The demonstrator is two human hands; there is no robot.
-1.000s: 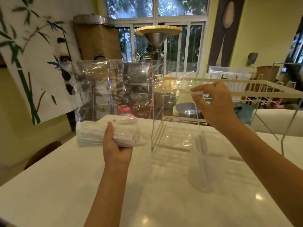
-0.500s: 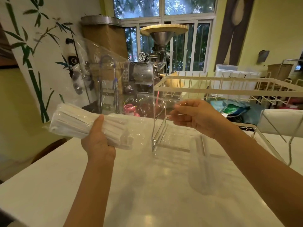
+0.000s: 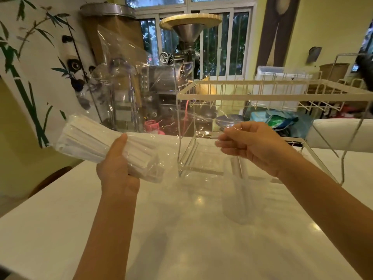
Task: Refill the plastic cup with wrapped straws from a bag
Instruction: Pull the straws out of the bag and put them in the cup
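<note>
My left hand grips a thick bundle of white wrapped straws inside a clear plastic bag; the bundle lies tilted, its far end up and to the left. The bag's loose clear film rises behind and stretches right. My right hand pinches the edge of that film above the table. Below the right hand stands a clear plastic cup on the white table, holding a few wrapped straws.
A white wire dish rack stands behind the cup. A clear acrylic stand sits between my hands. Beyond the table's far edge are a metal machine with a funnel, a window and a panda wall hanging.
My left hand has swung the straw bundle's far end to the left and up. My right hand has come down from the rack's height and closed on the bag's film. The view has shifted slightly.
</note>
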